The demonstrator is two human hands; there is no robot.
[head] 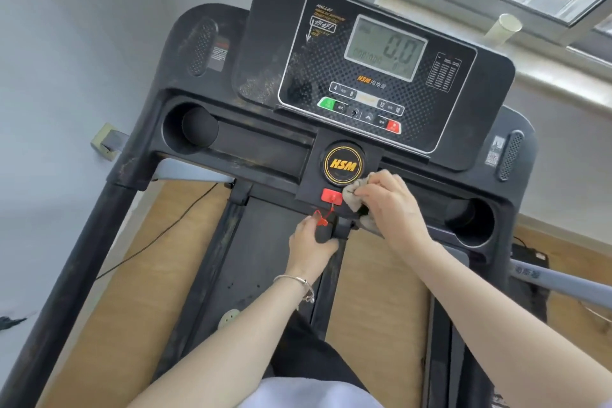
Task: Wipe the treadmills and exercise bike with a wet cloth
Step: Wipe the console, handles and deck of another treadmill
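Head view: I log the treadmill (231, 149) console at twelve o'clock. My right hand (394, 205) pinches the damp cloth (356, 197) beside the red safety key (331, 196); my left hand (311, 242) grips the centre bar at six o'clock, likely to steady me.

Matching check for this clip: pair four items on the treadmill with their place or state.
Items:
1. cloth
2. red safety key
3. display
4. left hand

States:
A. reads 0.0
B. bunched in the right hand
C. grips a black bar below the console
D. sits under the round HSM badge

Pairs: 1-B, 2-D, 3-A, 4-C
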